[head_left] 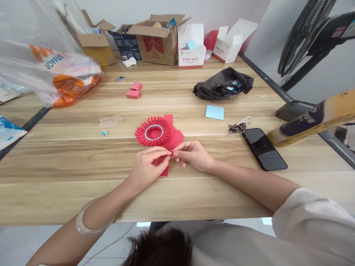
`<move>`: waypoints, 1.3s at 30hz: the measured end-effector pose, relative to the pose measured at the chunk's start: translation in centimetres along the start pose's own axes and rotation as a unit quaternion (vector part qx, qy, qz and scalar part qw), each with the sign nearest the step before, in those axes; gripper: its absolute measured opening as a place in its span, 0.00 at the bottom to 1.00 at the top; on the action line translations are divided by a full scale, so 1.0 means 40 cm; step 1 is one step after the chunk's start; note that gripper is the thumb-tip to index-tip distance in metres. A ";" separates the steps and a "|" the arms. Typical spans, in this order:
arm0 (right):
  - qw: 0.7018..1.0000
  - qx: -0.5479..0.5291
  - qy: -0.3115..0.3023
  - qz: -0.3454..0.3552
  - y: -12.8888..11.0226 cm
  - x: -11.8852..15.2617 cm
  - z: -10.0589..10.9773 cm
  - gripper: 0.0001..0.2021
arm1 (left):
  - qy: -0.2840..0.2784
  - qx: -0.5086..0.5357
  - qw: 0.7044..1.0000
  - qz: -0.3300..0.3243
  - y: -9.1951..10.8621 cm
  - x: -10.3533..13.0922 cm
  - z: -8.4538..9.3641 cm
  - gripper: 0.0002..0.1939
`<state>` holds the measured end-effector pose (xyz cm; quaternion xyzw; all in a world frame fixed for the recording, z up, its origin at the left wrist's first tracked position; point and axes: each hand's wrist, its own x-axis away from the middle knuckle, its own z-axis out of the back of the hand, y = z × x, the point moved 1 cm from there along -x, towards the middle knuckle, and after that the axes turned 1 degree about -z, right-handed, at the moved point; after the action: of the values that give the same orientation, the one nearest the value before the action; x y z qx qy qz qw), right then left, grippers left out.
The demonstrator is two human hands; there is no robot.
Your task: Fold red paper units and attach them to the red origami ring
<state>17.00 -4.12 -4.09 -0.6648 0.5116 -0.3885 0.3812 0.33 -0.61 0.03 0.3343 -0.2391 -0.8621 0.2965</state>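
My left hand (149, 162) and my right hand (194, 154) meet at the middle of the table, pinching a small folded red paper piece (172, 152) between thumbs and fingertips. Most of that piece is hidden by the fingers. Red paper sheets (174, 138) lie spread beneath and behind the hands. On their left edge rests a round ring of many pointed folded red paper pieces (141, 130), with a light blue band around its inner opening. The ring sits just beyond my left hand, apart from the fingers.
Two pink-red paper stacks (133, 94) lie farther back, and a blue note pad (214, 112) is at right. Keys (237, 128), a phone (264, 149), a yellow packet (310, 118) and a black plastic bag (222, 87) occupy the right side. Boxes (163, 46) line the wall.
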 end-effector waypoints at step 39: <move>0.993 0.107 -0.028 0.050 -0.015 0.016 -0.025 0.11 | -0.010 0.308 0.927 0.215 -0.006 -0.002 -0.015 0.12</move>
<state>16.43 -4.74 -3.06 -0.6046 0.4888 -0.4027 0.4831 0.72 -0.52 -0.49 0.3414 -0.5616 -0.6648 0.3551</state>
